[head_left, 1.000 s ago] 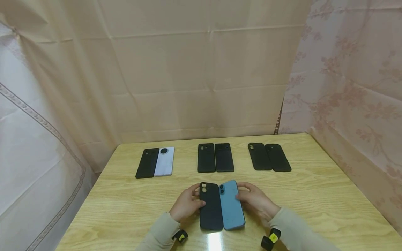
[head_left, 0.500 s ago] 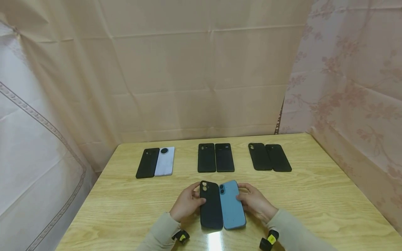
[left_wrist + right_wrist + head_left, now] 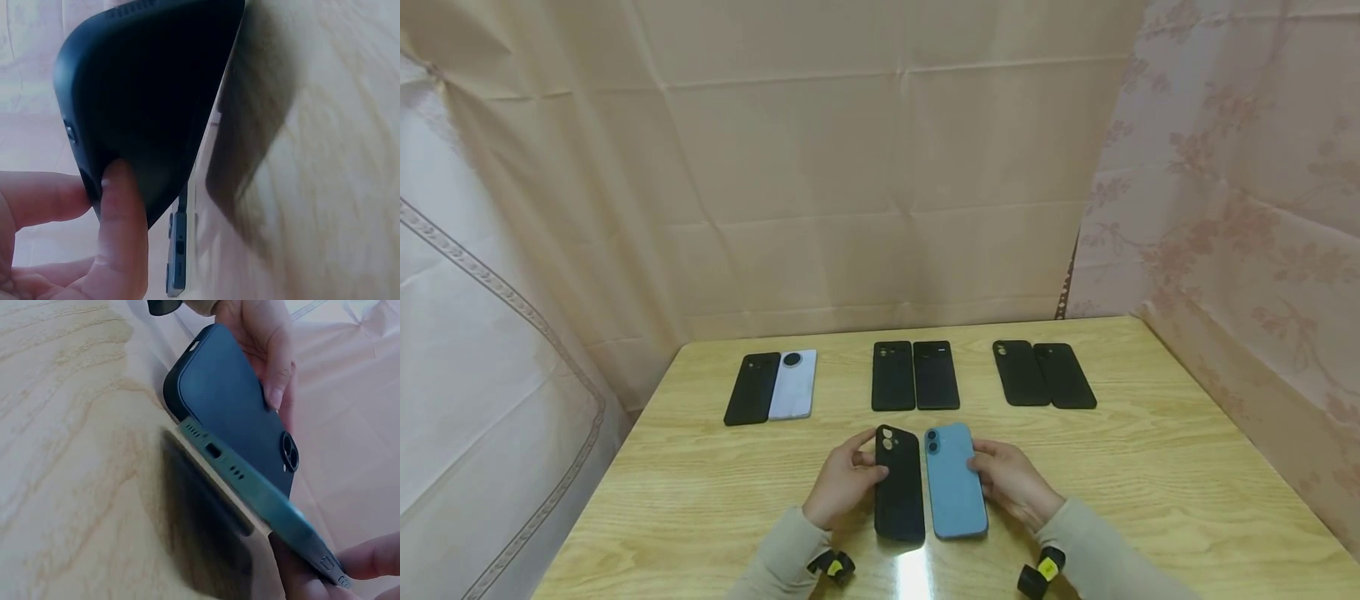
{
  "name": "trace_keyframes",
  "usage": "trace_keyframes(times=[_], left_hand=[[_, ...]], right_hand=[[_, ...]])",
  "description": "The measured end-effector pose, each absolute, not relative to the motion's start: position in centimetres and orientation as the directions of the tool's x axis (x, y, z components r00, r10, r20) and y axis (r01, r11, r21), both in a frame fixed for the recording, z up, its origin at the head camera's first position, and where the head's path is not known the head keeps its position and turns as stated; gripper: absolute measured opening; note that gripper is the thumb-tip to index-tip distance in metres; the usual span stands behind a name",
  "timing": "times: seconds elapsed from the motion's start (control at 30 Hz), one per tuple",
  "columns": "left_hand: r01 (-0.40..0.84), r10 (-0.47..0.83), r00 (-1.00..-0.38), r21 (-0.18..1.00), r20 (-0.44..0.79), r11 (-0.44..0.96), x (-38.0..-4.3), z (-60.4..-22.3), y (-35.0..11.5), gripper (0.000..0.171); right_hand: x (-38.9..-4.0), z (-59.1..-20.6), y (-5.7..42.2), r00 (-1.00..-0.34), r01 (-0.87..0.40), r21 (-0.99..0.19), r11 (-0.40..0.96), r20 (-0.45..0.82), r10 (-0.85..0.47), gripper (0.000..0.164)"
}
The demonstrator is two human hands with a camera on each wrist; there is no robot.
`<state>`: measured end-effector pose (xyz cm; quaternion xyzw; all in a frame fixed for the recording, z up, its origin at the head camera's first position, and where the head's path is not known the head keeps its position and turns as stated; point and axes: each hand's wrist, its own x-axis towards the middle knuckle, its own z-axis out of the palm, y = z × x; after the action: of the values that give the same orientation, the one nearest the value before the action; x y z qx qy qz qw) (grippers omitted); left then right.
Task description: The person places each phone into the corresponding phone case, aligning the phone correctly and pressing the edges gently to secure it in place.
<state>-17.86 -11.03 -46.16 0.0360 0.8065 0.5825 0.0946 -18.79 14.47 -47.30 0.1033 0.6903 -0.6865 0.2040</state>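
My left hand (image 3: pixel 841 482) pinches a black phone case (image 3: pixel 898 493) by its left edge, thumb on the back and fingers behind. In my right hand (image 3: pixel 1013 483) is a light blue phone (image 3: pixel 957 492), pinched along its right edge, its two-lens camera toward the upper left. A narrow gap parts case and phone in the head view. The right wrist view shows the phone's bottom edge (image 3: pixel 250 481) with its charging port, and the case (image 3: pixel 222 387) beyond, over shadows on the wood. Up close in the left wrist view, the case (image 3: pixel 144 94) is dark and tilted.
Along the table's back lie three pairs: a black case (image 3: pixel 752 388) beside a white phone (image 3: pixel 793 383), a black case (image 3: pixel 893 377) beside a dark phone (image 3: pixel 936 377), and a black case (image 3: pixel 1021 373) beside another black one (image 3: pixel 1064 377). Cloth hangs behind the wooden table (image 3: pixel 655 492).
Case and phone have both risen slightly and moved away from me, and a gap has opened between them where their edges met before. The pairs at the back stay put.
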Motion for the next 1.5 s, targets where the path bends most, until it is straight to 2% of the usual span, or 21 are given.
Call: trace_keyframes(times=[0.37,0.67,0.97,1.27,1.5], left_hand=[[-0.040,0.161,-0.983,0.967,-0.083,0.252,-17.6,-45.2,-11.7,0.066],[-0.080,0.138,-0.985,0.986,-0.100,0.143,-17.7,-44.4,-12.1,0.065],[-0.076,0.098,-0.991,0.984,-0.092,0.162,-17.8,-42.8,-12.6,0.063],[-0.068,0.061,-0.995,0.993,-0.074,0.101,-17.9,-41.1,-12.9,0.061],[-0.045,0.065,-0.997,0.996,-0.049,0.074,-17.8,-39.8,-12.7,0.060]], right_hand=[[-18.9,-46.6,14.6,-0.919,0.390,-0.918,-0.070,-0.384,-0.085,0.052],[-19.4,-45.8,14.5,-0.935,0.355,-0.927,-0.123,-0.350,-0.063,0.054],[-19.5,-45.0,13.9,-0.932,0.363,-0.918,-0.160,-0.360,-0.053,0.059],[-19.5,-43.4,13.1,-0.923,0.383,-0.874,-0.298,-0.376,-0.084,0.060],[-19.9,-42.6,12.5,-0.925,0.376,-0.813,-0.445,-0.360,-0.125,0.067]])
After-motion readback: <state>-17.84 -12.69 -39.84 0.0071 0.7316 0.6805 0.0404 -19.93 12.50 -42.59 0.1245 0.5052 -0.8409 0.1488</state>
